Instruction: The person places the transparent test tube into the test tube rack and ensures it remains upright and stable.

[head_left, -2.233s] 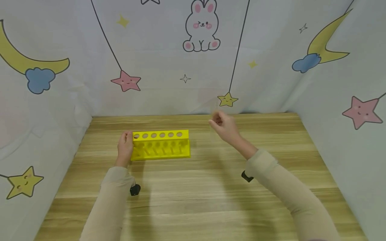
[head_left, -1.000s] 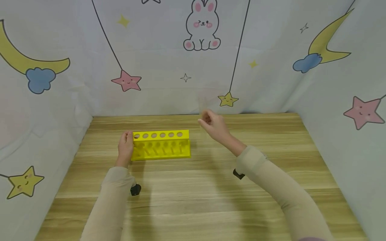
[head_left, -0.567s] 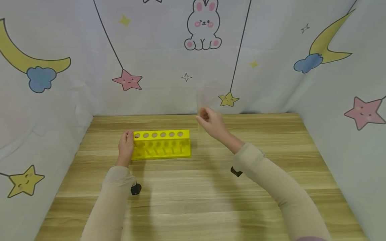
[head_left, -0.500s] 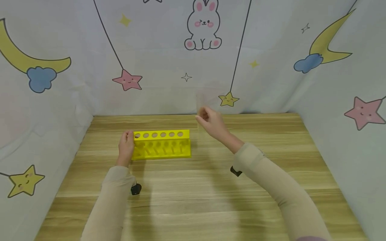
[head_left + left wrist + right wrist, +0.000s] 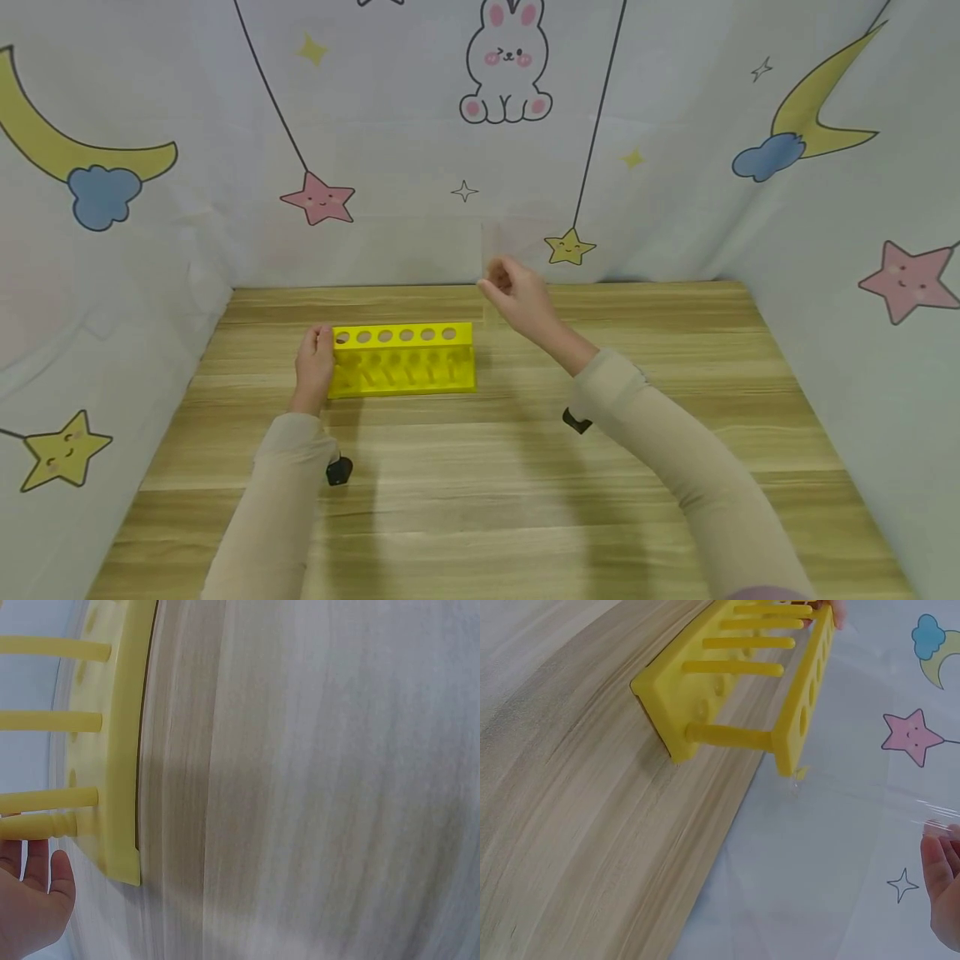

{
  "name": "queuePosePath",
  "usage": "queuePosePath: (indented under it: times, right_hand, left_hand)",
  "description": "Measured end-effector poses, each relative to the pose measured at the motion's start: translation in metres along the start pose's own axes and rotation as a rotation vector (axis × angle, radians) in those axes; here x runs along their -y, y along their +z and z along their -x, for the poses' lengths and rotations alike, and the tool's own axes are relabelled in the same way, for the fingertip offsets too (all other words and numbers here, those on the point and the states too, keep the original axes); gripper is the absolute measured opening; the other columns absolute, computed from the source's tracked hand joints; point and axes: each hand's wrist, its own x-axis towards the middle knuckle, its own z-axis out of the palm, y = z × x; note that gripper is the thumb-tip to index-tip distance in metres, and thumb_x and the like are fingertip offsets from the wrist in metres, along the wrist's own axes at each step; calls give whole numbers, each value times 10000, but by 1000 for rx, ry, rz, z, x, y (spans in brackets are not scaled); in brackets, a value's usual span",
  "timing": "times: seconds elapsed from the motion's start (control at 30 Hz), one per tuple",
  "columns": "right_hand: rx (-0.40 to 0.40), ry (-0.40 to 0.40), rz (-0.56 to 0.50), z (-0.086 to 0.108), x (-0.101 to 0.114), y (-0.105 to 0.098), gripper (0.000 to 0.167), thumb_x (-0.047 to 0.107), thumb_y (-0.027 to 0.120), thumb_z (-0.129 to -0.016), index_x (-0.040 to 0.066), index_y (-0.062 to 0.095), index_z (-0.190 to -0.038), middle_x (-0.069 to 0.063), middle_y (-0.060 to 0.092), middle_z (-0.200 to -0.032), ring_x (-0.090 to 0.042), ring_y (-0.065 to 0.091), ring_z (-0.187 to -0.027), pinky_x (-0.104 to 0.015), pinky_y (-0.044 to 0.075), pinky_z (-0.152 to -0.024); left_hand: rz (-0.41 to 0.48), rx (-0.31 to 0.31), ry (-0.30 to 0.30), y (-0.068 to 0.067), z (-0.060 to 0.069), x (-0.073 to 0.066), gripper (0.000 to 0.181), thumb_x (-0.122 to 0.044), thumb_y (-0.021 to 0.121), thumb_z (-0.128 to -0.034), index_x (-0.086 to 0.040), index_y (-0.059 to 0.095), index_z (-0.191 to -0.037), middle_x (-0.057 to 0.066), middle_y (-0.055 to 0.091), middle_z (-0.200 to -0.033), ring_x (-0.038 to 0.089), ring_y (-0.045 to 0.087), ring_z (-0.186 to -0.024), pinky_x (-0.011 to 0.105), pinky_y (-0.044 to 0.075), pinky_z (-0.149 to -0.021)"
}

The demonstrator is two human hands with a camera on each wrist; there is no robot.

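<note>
A yellow test tube rack, with a row of several holes along its top, stands on the table. My left hand grips its left end; the left wrist view shows the fingers at the rack's end post. Above and behind the rack's right end, my right hand pinches a clear test tube, faint in the head view. In the right wrist view the see-through tube reaches from the right fingertips toward the near top corner of the rack. Whether the two touch I cannot tell.
The wood-grain table runs back to a white cloth printed with stars, moons and a rabbit. The same cloth hangs at both sides. A small black device sits at the left wrist, another at the right.
My right hand has moved left and slightly up with the test tube, closer to the rack's right end. The left hand and the rack have stayed in place.
</note>
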Motion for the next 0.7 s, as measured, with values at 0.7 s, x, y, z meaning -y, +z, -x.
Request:
queuePosePath:
  times: [0.7]
  right_hand:
    - [0,-18,-14,-8,10,8,157,159,552,-868,12,517,-911,-89,542,-770,-161,522,-704,-229,469,-647]
  left_hand:
    - [-7,1,25,0,3,-1,518,-467,197,-938,-55,388,-1186,138,455,-1130,195,366,-897,279,305,-758]
